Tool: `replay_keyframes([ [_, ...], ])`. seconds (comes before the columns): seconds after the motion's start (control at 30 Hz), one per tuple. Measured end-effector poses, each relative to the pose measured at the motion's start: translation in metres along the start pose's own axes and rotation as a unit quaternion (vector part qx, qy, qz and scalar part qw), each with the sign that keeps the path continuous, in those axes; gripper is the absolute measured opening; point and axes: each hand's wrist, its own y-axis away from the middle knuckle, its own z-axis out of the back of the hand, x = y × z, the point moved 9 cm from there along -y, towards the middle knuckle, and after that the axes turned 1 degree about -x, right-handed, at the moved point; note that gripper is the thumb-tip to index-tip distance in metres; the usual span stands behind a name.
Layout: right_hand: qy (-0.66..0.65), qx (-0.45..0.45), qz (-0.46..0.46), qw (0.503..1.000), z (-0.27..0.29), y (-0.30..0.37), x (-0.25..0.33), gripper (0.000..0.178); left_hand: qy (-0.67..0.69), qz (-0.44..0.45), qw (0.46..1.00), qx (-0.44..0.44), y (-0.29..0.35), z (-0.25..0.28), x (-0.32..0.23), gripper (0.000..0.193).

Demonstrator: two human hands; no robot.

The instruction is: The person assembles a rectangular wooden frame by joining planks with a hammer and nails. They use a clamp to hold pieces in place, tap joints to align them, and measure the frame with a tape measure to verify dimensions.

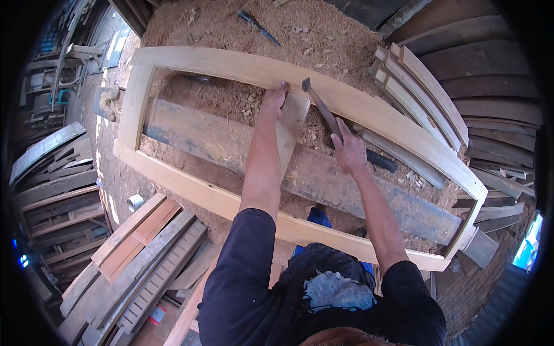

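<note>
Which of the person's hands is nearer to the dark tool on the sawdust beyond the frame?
Left. The left hand is at the frame's far rail, this side of the tool. The right hand, gripping the hammer, is farther off, to the right and nearer the body.

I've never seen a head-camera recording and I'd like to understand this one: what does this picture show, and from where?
There is no machine here, just a person's two bare hands. The picture comes from a wide fisheye camera worn on the head, looking down, so straight edges bend and the forearms enter from below.

The right hand holds a hammer with a grey head and slim brown handle. The left hand is at the far rail of a long, pale wooden frame, beside a short, flat wooden crosspiece.

Through the frame's opening shows a weathered, grey-brown beam, with light brown sawdust around it.
</note>
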Motion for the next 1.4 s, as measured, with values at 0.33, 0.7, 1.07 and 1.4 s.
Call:
replay_keyframes([
  [0.33, -0.059, -0.031, 0.034, 0.997, 0.002, 0.005, 0.002, 0.058, 0.005, -0.009, 1.0, -0.002, 0.004, -0.002, -0.001, 0.056],
  [0.7, -0.138, 0.09, -0.024, 0.986, -0.017, 0.054, -0.045, 0.045, 0.062, 0.08, 0.99, 0.098, 0.035, -0.009, -0.006, 0.052],
  [1.07, -0.083, 0.251, -0.078, 0.961, -0.062, 0.18, -0.159, 0.049, 0.068, 0.043, 0.994, 0.076, 0.006, -0.003, 0.012, 0.048],
  [1.4, 0.027, 0.175, -0.051, 0.983, -0.084, 0.172, -0.178, 0.066, -0.299, -0.04, 0.94, 0.159, 0.022, 0.035, -0.026, 0.055],
])
